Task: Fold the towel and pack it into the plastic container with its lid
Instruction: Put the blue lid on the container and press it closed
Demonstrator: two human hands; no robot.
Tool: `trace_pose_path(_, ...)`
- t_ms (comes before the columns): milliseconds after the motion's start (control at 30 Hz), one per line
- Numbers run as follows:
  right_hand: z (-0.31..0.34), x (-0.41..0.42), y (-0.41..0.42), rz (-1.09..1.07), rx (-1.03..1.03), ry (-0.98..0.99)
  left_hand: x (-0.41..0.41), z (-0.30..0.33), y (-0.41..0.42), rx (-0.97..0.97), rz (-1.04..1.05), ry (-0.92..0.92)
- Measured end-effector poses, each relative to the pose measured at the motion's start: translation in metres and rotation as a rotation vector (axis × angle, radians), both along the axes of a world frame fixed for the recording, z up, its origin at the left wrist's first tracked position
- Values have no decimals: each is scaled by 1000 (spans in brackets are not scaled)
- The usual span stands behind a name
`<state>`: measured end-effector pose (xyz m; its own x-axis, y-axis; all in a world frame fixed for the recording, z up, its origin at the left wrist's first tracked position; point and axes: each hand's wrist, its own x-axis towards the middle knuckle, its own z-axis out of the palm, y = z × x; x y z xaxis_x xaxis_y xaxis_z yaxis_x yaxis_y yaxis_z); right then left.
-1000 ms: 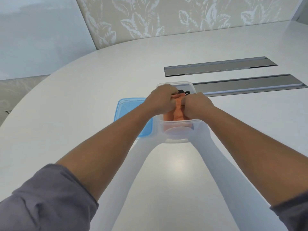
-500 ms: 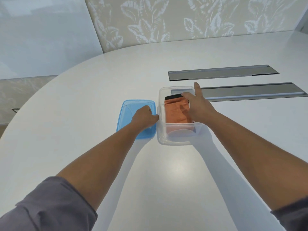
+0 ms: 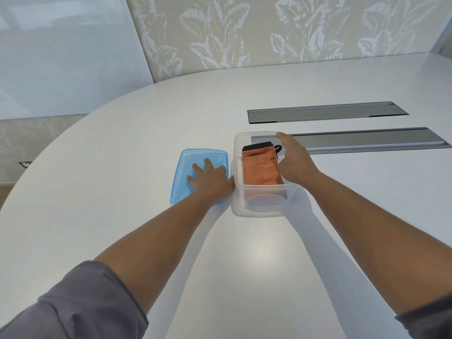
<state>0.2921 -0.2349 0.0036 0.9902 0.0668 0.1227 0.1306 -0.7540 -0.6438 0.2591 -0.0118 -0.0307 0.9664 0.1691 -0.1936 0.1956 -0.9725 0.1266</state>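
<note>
The folded orange towel [image 3: 260,167], with a black edge and loop at its far end, lies inside the clear plastic container [image 3: 256,211] in the middle of the white table. The translucent blue lid [image 3: 188,157] lies flat on the table just left of the container. My left hand [image 3: 208,178] rests flat on the lid with fingers spread. My right hand [image 3: 294,161] lies along the container's right rim, fingers stretched toward its far corner, partly covering the towel's right side.
Two long grey recessed slots [image 3: 327,113] [image 3: 367,140] run across the table behind and to the right of the container. The table's curved edge [image 3: 73,128] sweeps round on the left. A leaf-patterned wall [image 3: 269,33] stands behind.
Both hands left the towel inside the container. My left hand moved left onto the blue lid and flattened on it. My right hand shifted to the container's right rim.
</note>
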Motion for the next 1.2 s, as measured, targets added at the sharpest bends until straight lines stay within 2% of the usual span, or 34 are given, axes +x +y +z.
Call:
trace_pose_path(200,1,-4,0,-29,89,8,2,11,3,-55,24,26)
trace_pose_path(300,1,-4,0,-48,124,20,8,23,6,-87,-82,12)
trace_pose_path(433,3,-7,1,-101,220,51,5,44,6,4,-187,39)
trace_pose_path(567,7,-14,2,-123,315,97,-3,73,6,106,-300,-38)
trace_pose_path(833,9,-19,2,-120,387,140,-9,143,6,160,-318,-132)
trace_pose_path(1033,5,-16,-2,-110,399,148,-15,179,-4,16,-356,-325)
trace_pose_path(1200,4,-13,0,-113,428,156,-13,190,-8,-185,-347,-348)
